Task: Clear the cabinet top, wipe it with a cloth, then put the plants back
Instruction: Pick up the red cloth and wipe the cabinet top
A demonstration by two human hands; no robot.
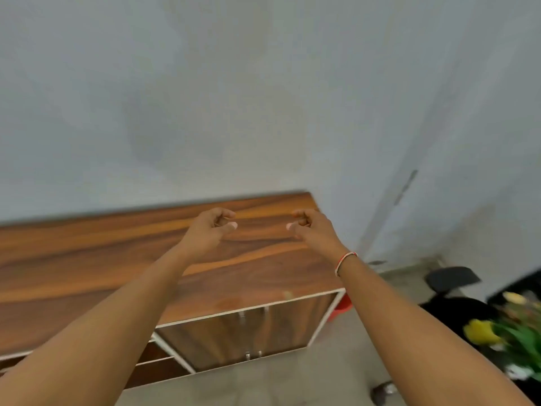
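Observation:
The wooden cabinet top [87,259] stretches from the left edge to the middle of the view, bare along its visible length. My left hand [210,230] and my right hand [310,230] hover side by side above its right end, fingers curled and apart, holding nothing. A plant with yellow flowers and green leaves [509,335] stands low at the right edge, off the cabinet. No cloth is in view.
The cabinet stands against a pale grey wall [263,98]. Its doors with metal handles [251,332] face me. A black chair [450,288] is in the right corner, and something red [342,306] sits behind the cabinet's right side. Grey floor lies below.

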